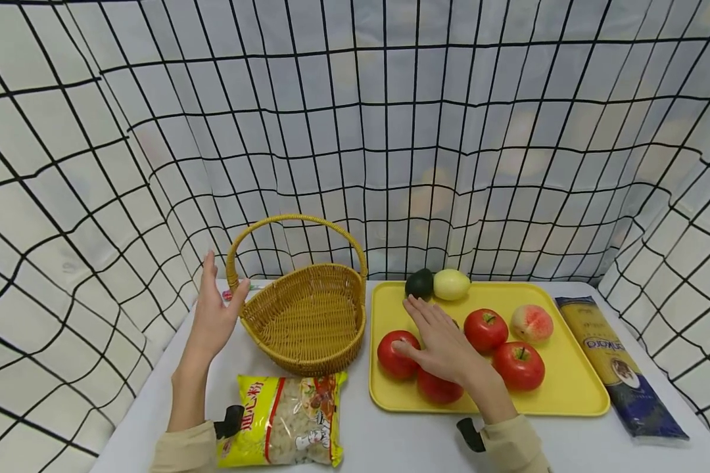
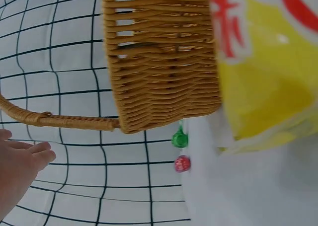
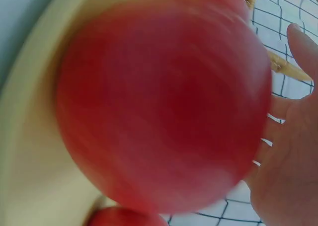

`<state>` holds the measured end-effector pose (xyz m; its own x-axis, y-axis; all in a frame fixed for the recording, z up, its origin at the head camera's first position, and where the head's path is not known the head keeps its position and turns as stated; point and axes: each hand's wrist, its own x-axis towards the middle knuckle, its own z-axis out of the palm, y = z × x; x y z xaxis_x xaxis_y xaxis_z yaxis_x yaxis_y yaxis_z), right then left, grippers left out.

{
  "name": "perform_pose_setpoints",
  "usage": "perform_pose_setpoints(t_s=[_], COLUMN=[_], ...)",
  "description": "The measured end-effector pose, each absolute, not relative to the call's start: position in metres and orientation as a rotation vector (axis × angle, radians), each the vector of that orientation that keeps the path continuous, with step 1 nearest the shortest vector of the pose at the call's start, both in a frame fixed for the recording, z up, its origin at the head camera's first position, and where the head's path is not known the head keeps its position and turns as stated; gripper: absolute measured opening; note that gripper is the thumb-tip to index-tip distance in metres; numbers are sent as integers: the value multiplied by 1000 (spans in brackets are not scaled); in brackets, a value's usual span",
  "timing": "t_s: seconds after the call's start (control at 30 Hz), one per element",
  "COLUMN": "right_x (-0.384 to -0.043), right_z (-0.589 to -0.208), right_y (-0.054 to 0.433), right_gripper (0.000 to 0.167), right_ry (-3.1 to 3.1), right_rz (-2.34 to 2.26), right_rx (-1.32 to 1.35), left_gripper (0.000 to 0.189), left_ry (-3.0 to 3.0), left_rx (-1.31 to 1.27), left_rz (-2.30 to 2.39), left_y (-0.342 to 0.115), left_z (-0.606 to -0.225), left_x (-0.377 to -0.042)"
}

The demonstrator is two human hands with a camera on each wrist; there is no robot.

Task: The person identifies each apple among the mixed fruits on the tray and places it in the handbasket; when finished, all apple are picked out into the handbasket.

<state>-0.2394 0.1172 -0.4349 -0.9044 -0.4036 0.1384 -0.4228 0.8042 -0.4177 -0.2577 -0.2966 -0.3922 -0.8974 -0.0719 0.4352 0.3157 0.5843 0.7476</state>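
Note:
My left hand (image 1: 214, 322) is raised at the left side of a wicker basket (image 1: 307, 315), close to its tall handle (image 1: 296, 217), with straight fingers and nothing held. In the left wrist view that hand (image 2: 20, 169) appears apart from the handle. Over the yellow tray (image 1: 568, 397) hovers my right hand (image 1: 444, 345), its fingers extended. Beneath and beside it are a red tomato-like fruit (image 1: 398, 355) and another red fruit (image 1: 440, 387), partly covered. In the right wrist view one red fruit (image 3: 164, 102) fills the middle, with the hand (image 3: 290, 151) behind it.
The tray also holds more red fruits (image 1: 518, 366), a peach (image 1: 532, 323), a lemon (image 1: 451, 284) and a dark green avocado-like fruit (image 1: 420, 284). A yellow food bag (image 1: 296, 420) lies before the basket, a pasta packet (image 1: 621, 368) at right. Lollipops (image 2: 182, 163) lie behind the basket.

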Motion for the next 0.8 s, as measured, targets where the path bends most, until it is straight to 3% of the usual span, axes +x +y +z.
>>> perform_pose_setpoints(t_s=[0.8], right_x=[-234], right_z=[-460], right_y=[97], right_gripper=[93], right_ry=[-3048], right_rz=[550], right_rx=[737], left_gripper=[91], left_ry=[-2541], left_rx=[-231], left_rz=[-1289], left_y=[-292], left_z=[-397], left_x=[-260])
